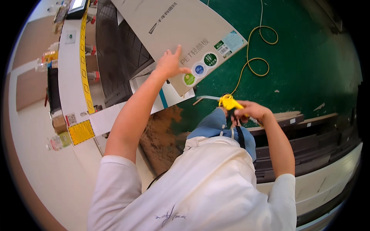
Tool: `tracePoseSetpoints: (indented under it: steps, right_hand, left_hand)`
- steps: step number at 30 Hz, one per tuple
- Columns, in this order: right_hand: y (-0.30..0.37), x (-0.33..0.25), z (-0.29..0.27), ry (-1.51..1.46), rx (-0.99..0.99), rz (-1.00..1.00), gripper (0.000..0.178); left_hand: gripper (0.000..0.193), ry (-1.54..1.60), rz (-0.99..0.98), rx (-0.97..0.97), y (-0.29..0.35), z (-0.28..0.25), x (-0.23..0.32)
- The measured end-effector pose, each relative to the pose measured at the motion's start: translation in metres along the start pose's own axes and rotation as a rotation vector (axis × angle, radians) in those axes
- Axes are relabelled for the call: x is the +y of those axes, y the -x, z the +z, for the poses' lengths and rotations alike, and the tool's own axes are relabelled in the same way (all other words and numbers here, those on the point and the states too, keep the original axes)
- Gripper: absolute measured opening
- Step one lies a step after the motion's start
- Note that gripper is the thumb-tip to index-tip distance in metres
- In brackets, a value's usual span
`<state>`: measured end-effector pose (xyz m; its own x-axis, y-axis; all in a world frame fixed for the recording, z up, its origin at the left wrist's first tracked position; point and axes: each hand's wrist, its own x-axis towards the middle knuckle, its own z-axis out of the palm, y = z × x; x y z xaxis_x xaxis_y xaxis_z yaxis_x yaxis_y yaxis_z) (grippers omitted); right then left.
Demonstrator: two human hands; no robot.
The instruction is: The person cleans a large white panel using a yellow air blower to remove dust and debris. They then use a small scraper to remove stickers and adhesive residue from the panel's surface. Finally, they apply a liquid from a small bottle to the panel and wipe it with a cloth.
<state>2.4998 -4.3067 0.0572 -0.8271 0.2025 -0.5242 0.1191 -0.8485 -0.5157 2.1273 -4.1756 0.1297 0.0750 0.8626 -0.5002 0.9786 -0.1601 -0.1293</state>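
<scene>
My left hand [169, 63] rests on a large light grey board [165, 29], its thumb and fingers spread. Round green and blue stickers [199, 69] and a label [227, 44] mark the board's near right end. In my right hand [252, 109], fingers wrap round a yellow air gun [229, 102], held just right of the board's near corner and in front of my legs. A thin yellow hose [241, 82] runs from the air gun back over the green floor. Beneath the grey board sticks out a white panel with a teal stripe [162, 98].
On the left, a white machine edge with yellow marking tape [85, 61] borders a dark bed [111, 50]. Bottles [59, 141] stand farther left. Dark boards [300, 154] are stacked on the right, and hose loops lie on the green floor [300, 77].
</scene>
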Motion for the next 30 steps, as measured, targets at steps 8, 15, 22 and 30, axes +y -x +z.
tracePoseSetpoints:
  steps: [8,15,22,30]
  right_hand:
    - [0.042,-0.116,0.038,0.956,0.105,-0.058,0.049]
    - [0.061,-0.241,0.008,1.363,0.044,0.052,0.057]
    - [0.033,-0.354,-0.05,0.976,0.043,0.178,0.061]
    - [-0.176,-0.426,0.017,1.819,-0.48,-0.119,0.017]
  left_hand:
    - [0.114,0.21,-0.005,0.233,0.015,0.03,-0.01]
    - [0.077,0.585,-0.445,0.734,0.053,0.067,0.018]
    - [0.04,2.175,-1.408,0.865,0.082,0.104,0.197]
    - [0.067,2.941,-0.845,2.052,0.008,0.129,0.173]
